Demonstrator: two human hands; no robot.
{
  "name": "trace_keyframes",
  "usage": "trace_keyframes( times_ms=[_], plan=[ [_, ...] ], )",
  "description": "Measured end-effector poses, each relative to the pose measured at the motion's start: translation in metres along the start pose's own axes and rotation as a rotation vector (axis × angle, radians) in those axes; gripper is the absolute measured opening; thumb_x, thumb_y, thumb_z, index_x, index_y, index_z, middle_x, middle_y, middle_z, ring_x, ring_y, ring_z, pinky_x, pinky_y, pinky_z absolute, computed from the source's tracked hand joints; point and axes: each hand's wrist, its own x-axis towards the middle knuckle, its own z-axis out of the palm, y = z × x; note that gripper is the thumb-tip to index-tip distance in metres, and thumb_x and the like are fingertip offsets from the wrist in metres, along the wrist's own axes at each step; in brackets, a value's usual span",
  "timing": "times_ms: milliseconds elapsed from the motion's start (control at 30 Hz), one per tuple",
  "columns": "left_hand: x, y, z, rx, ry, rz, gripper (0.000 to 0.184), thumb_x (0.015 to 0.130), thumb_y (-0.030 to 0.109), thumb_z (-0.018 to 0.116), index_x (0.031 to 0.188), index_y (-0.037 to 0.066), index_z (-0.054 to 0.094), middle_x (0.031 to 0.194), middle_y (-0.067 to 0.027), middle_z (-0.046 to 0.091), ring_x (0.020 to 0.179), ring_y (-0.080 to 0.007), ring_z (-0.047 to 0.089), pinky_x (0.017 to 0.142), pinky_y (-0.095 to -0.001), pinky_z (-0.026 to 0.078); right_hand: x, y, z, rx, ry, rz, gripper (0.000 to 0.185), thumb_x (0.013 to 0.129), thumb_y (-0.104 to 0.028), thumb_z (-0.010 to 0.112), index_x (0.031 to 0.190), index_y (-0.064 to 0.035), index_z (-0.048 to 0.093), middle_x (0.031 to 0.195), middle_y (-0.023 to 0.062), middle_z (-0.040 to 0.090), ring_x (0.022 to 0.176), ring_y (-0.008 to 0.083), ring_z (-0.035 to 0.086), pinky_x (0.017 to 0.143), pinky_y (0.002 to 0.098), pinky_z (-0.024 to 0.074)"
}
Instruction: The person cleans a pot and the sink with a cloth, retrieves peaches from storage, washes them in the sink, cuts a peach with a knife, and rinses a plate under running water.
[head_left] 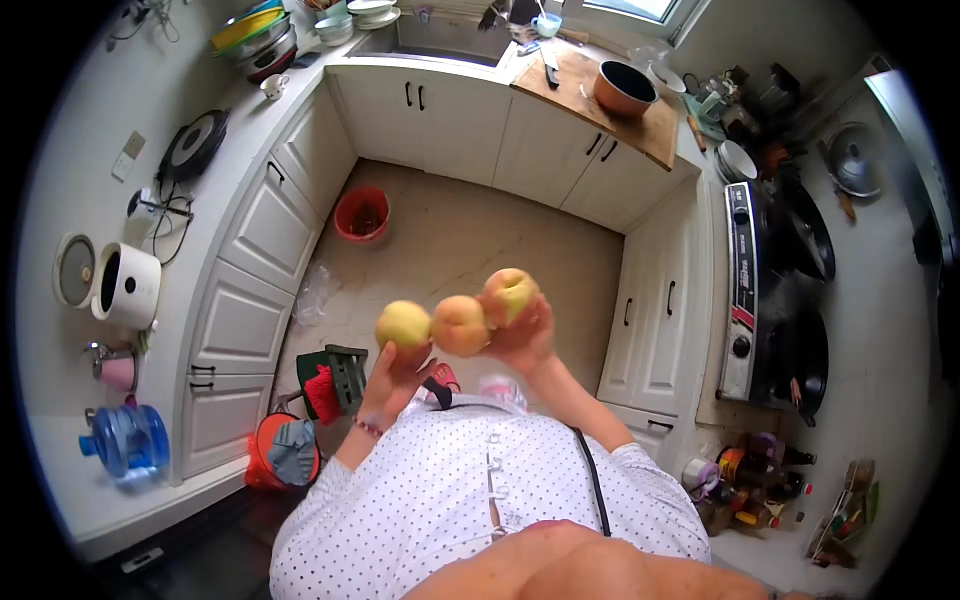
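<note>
Peach in the middle (460, 328): held up over the floor (480, 220), between my two hands and nearer the right one; it looks round, with no long axis I can make out.
Right hand (528, 342): cupped round the upper-right peach (512, 294), the fingers reaching to the right side of the middle one, so both seem to rest in this one grip; the fingertips are mostly hidden.
Left hand (400, 375): closed from below round the yellow peach (403, 324), thumb and fingers bent against its lower part.
Row of fruit: a short line climbing from my left to my right; the yellow one sits just beside the middle one, and I cannot tell whether they touch.
Wrist and shirt: a bracelet (368, 427) on my left wrist, my dotted shirt (420, 500) just behind both hands.
Floor beyond: red bucket (350, 217), ahead and to the left, with something dark inside.
Far counter: sink (440, 50), then a wooden board (648, 140) bearing a copper-coloured pot (610, 95) and a knife (551, 70).
Sides: gas stove (739, 285) on my right, white rice cooker (135, 285) on my left.
</note>
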Motion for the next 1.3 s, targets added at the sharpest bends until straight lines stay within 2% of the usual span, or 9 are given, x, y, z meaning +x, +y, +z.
trace_keyframes(
  times_ms=[100, 400, 700, 800, 1000, 1133, 1200, 1233, 1300],
  plan=[
    [0.071, 0.021, 0.023, 0.069, -0.008, -0.102, 0.05, 0.078, 0.025, 0.059, 0.122, 0.015, 0.036, 0.119, -0.006, 0.044, 0.109, -0.0223, 0.043, 0.091, -0.0432, 0.036, 0.024, -0.037, -0.012, 0.028, -0.005, -0.073, 0.061, 0.066, -0.055, 0.056, 0.115, -0.0213, 0.044, 0.118, 0.0076, 0.043, 0.114, 0.0302, 0.036, 0.086, 0.0646, 0.0278],
    [0.277, 0.057, 0.104, 0.327, -0.122, -0.11, 0.052, 0.079, 0.027, 0.058, 0.124, 0.02, 0.032, 0.116, -0.0026, 0.043, 0.105, -0.0179, 0.044, 0.084, -0.0365, 0.039, 0.148, -0.199, -0.024, 0.075, 0.053, -0.157, 0.065, 0.066, -0.055, 0.057, 0.118, -0.019, 0.043, 0.12, 0.0079, 0.042, 0.116, 0.0285, 0.035, 0.095, 0.0567, 0.0242],
    [0.429, 0.134, 0.143, 0.171, 0.033, 0.098, 0.052, 0.077, 0.02, 0.061, 0.12, 0.021, 0.032, 0.114, -0.0034, 0.044, 0.101, -0.0199, 0.048, 0.079, -0.0392, 0.044, 0.328, -0.312, 0.027, 0.057, -0.002, 0.034, 0.059, 0.068, -0.05, 0.055, 0.116, -0.0178, 0.043, 0.117, 0.0091, 0.042, 0.115, 0.0307, 0.035, 0.09, 0.0611, 0.0266],
    [0.48, 0.169, 0.143, 0.225, 0.056, 0.135, 0.053, 0.076, 0.02, 0.062, 0.12, 0.02, 0.032, 0.114, -0.0032, 0.044, 0.101, -0.0195, 0.048, 0.076, -0.0371, 0.045, 0.388, -0.331, 0.027, 0.002, 0.036, 0.018, 0.067, 0.064, -0.054, 0.057, 0.117, -0.0154, 0.041, 0.117, 0.0108, 0.043, 0.119, 0.0345, 0.029, 0.089, 0.0675, 0.0205],
    [0.596, 0.267, 0.158, 0.551, 0.132, 0.181, 0.058, 0.074, 0.017, 0.062, 0.124, 0.021, 0.032, 0.111, -0.0028, 0.045, 0.097, -0.0176, 0.048, 0.071, -0.032, 0.046, 0.523, -0.369, 0.031, -0.039, -0.023, -0.024, 0.068, 0.064, -0.052, 0.057, 0.118, -0.0163, 0.038, 0.12, 0.0117, 0.038, 0.12, 0.0372, 0.026, 0.088, 0.0683, 0.0207],
    [0.684, 0.33, 0.152, 0.774, 0.252, 0.052, 0.064, 0.072, 0.022, 0.064, 0.124, 0.02, 0.027, 0.114, -0.0035, 0.042, 0.098, -0.018, 0.048, 0.077, -0.0375, 0.042, 0.611, -0.39, 0.017, -0.086, 0.131, -0.062, 0.057, 0.067, -0.049, 0.051, 0.115, -0.0202, 0.042, 0.117, 0.006, 0.041, 0.116, 0.0369, 0.031, 0.081, 0.0711, 0.0243],
    [0.728, 0.351, 0.135, 0.822, 0.256, -0.005, 0.063, 0.072, 0.023, 0.064, 0.123, 0.02, 0.026, 0.115, -0.0031, 0.042, 0.099, -0.0193, 0.048, 0.077, -0.0396, 0.04, 0.656, -0.394, -0.002, -0.206, 0.269, -0.148, 0.072, 0.067, -0.055, 0.05, 0.125, -0.0182, 0.031, 0.132, 0.0122, 0.022, 0.122, 0.0452, 0.016, 0.082, 0.0741, 0.0111],
    [0.746, 0.36, 0.128, 0.824, 0.287, -0.084, 0.065, 0.071, 0.022, 0.065, 0.122, 0.019, 0.025, 0.113, -0.0042, 0.043, 0.096, -0.0199, 0.05, 0.075, -0.0388, 0.042, 0.67, -0.397, -0.007, -0.127, 0.375, -0.091, 0.054, 0.069, -0.049, 0.048, 0.115, -0.0202, 0.043, 0.121, 0.0044, 0.039, 0.114, 0.0371, 0.032, 0.081, 0.0733, 0.0164],
    [0.787, 0.371, 0.097, 0.793, 0.354, -0.213, 0.069, 0.069, 0.023, 0.069, 0.121, 0.019, 0.024, 0.11, -0.0045, 0.045, 0.093, -0.0191, 0.051, 0.068, -0.0358, 0.045, 0.701, -0.395, -0.034, -0.089, 0.485, -0.109, 0.059, 0.069, -0.051, 0.049, 0.119, -0.0207, 0.041, 0.129, 0.0053, 0.03, 0.12, 0.041, 0.02, 0.081, 0.0746, 0.0086]
  ],
)
